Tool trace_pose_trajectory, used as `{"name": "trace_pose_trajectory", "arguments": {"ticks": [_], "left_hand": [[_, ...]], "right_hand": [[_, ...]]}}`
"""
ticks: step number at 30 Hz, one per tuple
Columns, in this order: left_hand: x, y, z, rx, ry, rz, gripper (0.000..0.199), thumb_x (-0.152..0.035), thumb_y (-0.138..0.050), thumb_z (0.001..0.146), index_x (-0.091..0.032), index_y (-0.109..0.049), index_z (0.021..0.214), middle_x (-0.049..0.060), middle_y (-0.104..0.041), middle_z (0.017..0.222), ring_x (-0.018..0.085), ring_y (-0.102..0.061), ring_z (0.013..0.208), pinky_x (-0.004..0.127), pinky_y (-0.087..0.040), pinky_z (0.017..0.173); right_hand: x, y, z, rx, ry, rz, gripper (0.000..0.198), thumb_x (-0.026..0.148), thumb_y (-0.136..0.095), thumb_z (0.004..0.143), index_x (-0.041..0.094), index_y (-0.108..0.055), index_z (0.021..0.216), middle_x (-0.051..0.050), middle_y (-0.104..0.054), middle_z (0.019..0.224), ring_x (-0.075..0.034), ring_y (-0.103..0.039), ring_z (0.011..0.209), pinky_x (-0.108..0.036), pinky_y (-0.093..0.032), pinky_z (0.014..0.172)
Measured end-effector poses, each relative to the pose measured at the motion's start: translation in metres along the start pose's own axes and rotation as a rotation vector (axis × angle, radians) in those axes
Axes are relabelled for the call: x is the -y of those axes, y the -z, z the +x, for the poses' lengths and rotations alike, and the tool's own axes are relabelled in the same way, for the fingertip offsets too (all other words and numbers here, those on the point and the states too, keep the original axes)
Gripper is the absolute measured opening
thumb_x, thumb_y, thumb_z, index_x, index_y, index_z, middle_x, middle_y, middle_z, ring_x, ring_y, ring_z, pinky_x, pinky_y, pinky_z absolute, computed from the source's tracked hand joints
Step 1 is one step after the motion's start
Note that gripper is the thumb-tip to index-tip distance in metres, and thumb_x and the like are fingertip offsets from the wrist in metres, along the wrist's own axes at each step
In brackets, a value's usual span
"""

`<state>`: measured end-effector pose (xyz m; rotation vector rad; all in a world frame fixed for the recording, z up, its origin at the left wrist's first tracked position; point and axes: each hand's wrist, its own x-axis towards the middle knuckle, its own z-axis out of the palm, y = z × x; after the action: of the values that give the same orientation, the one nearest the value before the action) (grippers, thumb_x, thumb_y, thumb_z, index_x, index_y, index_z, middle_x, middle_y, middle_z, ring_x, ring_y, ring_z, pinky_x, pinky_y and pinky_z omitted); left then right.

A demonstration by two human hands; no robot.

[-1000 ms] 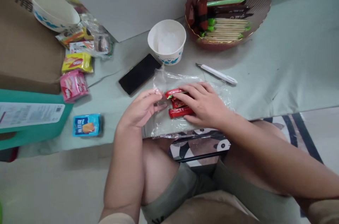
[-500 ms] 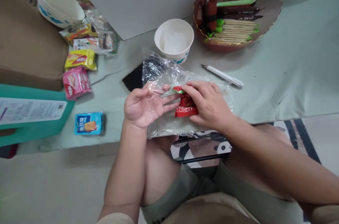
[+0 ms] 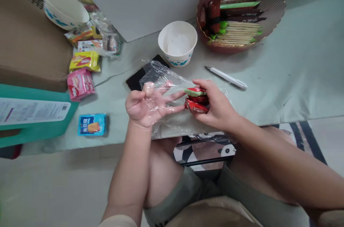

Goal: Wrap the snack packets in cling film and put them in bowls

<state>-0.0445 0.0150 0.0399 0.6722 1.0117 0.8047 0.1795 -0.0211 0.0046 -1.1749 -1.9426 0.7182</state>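
My left hand (image 3: pixel 150 107) is palm up, its thumb and forefinger pinching a clear plastic bag (image 3: pixel 157 71). The other fingers spread out beneath the film, their tips close to the packets. My right hand (image 3: pixel 219 107) is closed around a few small red snack packets (image 3: pixel 196 105), one with a green side. They are held over the crinkled bag, near the table's front edge. A black phone (image 3: pixel 135 77) lies partly under the bag. Behind it stands a white paper bowl (image 3: pixel 177 42) with blue leaf prints.
A white utility knife (image 3: pixel 227 77) lies right of the bowl. At the back, a brown ribbed basket (image 3: pixel 276 12) holds stick snacks. On the left are a blue snack packet (image 3: pixel 92 125), pink wafers (image 3: pixel 80 84), yellow wafers (image 3: pixel 84 61), another paper bowl (image 3: pixel 63 6) and a cardboard box (image 3: pixel 29 51).
My right hand has closed around the red packets and turned them, lifting them slightly to the right. My left hand keeps the bag, its fingers more spread. The view has shifted a little.
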Motion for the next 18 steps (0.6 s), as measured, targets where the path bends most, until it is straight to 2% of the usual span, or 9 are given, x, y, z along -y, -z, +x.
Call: {"name": "trace_pose_trajectory", "arguments": {"ticks": [4,7,10,13,18], "left_hand": [[0.006,-0.01,0.003,-0.049,-0.073,0.027,0.05,-0.074,-0.061,0.07,-0.026,-0.059,0.085,0.008,-0.068,0.124,0.039,-0.068,0.116,0.054,-0.061,0.076],[0.005,-0.015,0.003,-0.083,-0.097,0.083,0.05,-0.077,-0.057,0.073,-0.028,-0.06,0.087,0.007,-0.067,0.121,0.039,-0.066,0.12,0.051,-0.061,0.073],[0.001,-0.012,0.003,-0.079,-0.126,0.082,0.048,-0.075,-0.061,0.071,-0.029,-0.061,0.086,0.008,-0.066,0.119,0.04,-0.064,0.122,0.048,-0.06,0.071],[-0.003,-0.006,0.002,-0.088,-0.116,0.089,0.053,-0.079,-0.062,0.067,-0.029,-0.06,0.084,0.009,-0.065,0.119,0.04,-0.062,0.123,0.045,-0.059,0.068],[-0.004,-0.001,0.001,-0.11,-0.133,0.092,0.055,-0.08,-0.06,0.067,-0.027,-0.058,0.08,0.01,-0.064,0.123,0.04,-0.06,0.125,0.043,-0.061,0.064]], "right_hand": [[0.0,-0.002,0.0,-0.017,-0.077,0.075,0.067,0.025,-0.065,0.08,0.024,-0.041,0.142,-0.012,-0.065,0.125,-0.029,-0.064,0.116,-0.045,-0.053,0.095],[-0.003,-0.001,-0.001,-0.05,-0.139,0.162,0.062,0.023,-0.068,0.078,0.025,-0.045,0.135,-0.01,-0.066,0.117,-0.028,-0.065,0.109,-0.045,-0.054,0.093],[-0.005,0.002,-0.001,-0.05,-0.167,0.278,0.052,0.028,-0.069,0.081,0.025,-0.046,0.128,-0.007,-0.065,0.109,-0.024,-0.067,0.096,-0.044,-0.057,0.088],[-0.007,0.006,-0.001,-0.012,-0.226,0.426,0.055,0.037,-0.07,0.084,0.025,-0.042,0.131,-0.007,-0.064,0.11,-0.022,-0.068,0.09,-0.042,-0.059,0.083],[-0.011,0.01,0.001,-0.1,-0.465,0.691,0.067,0.047,-0.077,0.08,0.028,-0.043,0.134,-0.008,-0.065,0.119,-0.027,-0.067,0.113,-0.043,-0.062,0.087]]}}
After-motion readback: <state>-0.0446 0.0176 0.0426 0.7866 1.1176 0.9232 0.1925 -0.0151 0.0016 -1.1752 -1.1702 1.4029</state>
